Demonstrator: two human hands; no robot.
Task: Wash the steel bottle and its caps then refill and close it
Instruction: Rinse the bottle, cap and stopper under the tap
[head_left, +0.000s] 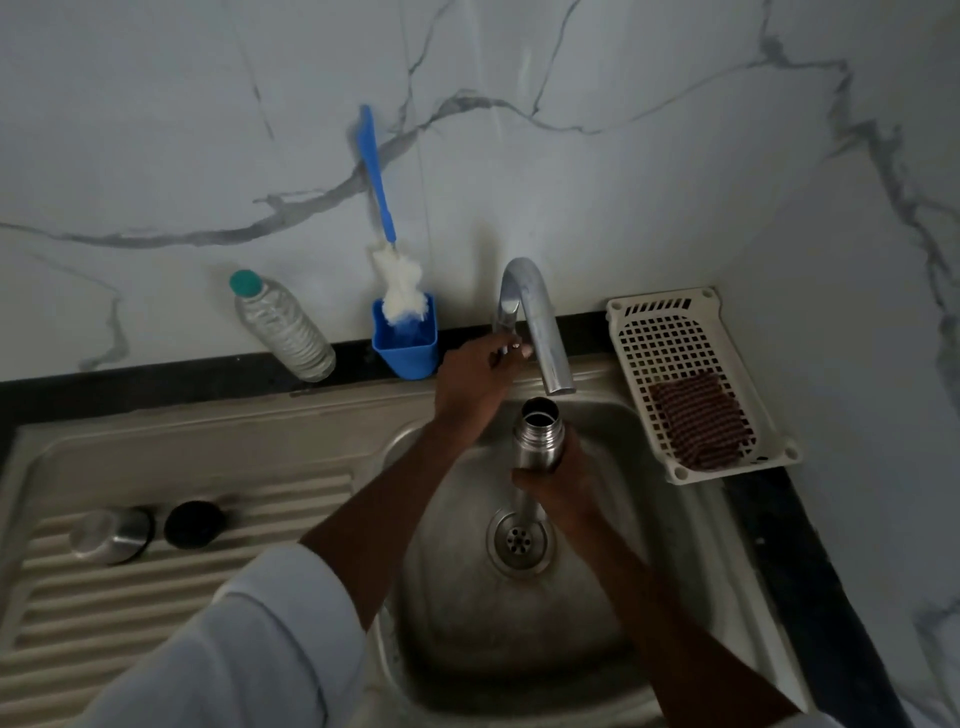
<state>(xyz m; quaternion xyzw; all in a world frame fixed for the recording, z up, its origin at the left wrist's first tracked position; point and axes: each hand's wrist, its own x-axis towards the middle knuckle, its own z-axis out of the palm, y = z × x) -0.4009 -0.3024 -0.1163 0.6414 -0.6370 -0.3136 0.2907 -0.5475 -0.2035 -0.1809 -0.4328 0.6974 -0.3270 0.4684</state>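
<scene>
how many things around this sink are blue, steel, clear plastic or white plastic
blue: 2, brush handle, cup
steel: 3, bottle, cap, tap
clear plastic: 1, water bottle
white plastic: 1, basket
total: 7

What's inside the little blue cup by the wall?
The blue cup holds a bottle brush, white fluffy head down, blue handle leaning on the wall. The cup's bottom is hidden.

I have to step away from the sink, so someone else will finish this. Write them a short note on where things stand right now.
Left hand is on the tap lever. Right hand holds the open steel bottle upright under the spout, over the sink. Steel cap and black cap lie on the drainboard, left. Bottle brush stands in its blue holder. No water visibly running. Left: finish washing or filling, then fit both caps.
</scene>
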